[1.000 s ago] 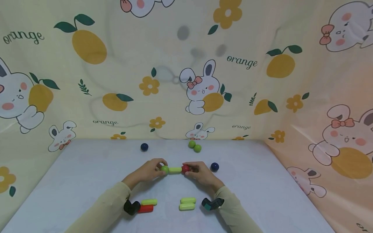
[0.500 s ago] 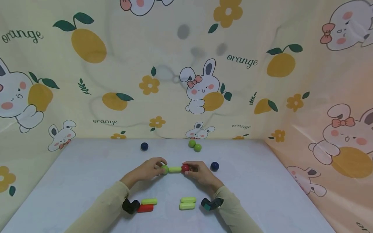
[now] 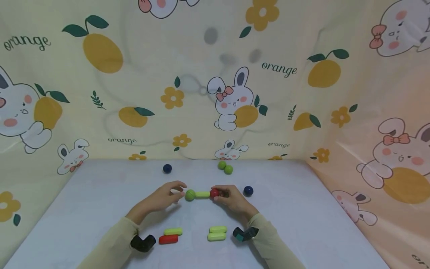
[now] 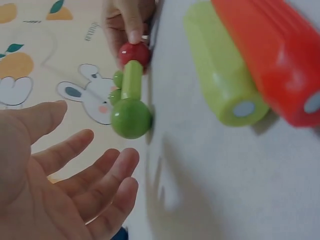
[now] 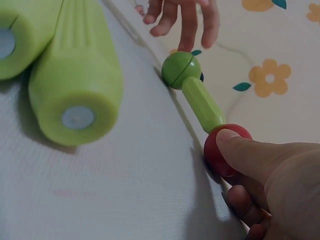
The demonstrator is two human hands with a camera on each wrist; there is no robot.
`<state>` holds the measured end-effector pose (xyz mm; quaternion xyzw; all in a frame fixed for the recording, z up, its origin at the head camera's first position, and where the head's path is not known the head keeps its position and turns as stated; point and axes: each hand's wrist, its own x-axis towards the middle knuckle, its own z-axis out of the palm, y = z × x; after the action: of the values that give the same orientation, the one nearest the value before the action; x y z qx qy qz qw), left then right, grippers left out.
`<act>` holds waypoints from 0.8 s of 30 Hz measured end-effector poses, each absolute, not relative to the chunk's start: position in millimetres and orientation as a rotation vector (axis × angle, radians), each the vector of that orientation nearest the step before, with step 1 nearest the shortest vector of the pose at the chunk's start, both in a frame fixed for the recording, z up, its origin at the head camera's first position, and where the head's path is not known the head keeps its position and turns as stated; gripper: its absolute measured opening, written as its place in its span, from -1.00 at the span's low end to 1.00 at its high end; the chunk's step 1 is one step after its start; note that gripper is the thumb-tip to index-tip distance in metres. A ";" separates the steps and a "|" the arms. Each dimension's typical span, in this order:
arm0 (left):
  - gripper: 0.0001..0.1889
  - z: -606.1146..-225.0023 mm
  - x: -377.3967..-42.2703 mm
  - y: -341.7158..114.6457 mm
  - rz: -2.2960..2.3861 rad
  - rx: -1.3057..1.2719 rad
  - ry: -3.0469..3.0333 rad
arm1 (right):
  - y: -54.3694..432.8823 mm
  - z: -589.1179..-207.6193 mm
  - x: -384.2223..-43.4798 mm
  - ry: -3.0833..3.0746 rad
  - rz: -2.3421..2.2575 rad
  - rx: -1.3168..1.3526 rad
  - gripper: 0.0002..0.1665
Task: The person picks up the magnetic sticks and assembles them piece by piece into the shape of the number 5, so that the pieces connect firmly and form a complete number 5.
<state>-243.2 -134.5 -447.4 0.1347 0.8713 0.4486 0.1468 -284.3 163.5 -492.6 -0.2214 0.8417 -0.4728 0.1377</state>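
Observation:
A light-green rod (image 3: pixel 202 195) joins a green ball (image 3: pixel 190 194) on its left to a red ball (image 3: pixel 214 193) on its right. The right hand (image 3: pixel 233 200) pinches the red ball between thumb and fingers, as the right wrist view shows with its thumb (image 5: pixel 245 150) on the red surface. Just left of the green ball, the left hand (image 3: pixel 161 197) is spread with nothing in its grasp. A gap separates its fingers from the green ball (image 4: pixel 131 118) in the left wrist view.
Nearer the person lie a light-green rod (image 3: pixel 173 231) touching a red rod (image 3: pixel 168 239), and two more light-green rods (image 3: pixel 217 233). Two green balls (image 3: pixel 225 167) and a dark blue ball (image 3: pixel 167 169) sit at the back. Another blue ball (image 3: pixel 248 191) lies right of the right hand.
The left hand has let go of the green ball and drawn back to the left, its fingers spreading. The right hand keeps its hold on the red ball, nearly unmoved.

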 end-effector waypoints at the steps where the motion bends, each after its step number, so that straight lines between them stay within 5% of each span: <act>1: -0.63 -446.2 -241.9 -135.6 1.302 0.396 2.512 | 163.6 -493.0 -284.2 2.432 -1.370 -0.640 -0.47; 24: -0.60 -432.0 -213.8 -149.9 1.363 0.460 2.533 | 163.3 -491.4 -283.2 2.430 -1.366 -0.627 -0.44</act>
<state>-213.8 -149.9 -432.0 0.1570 0.8639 0.4648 0.1138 -283.2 163.3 -491.4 -0.2174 0.8419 -0.4733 0.1415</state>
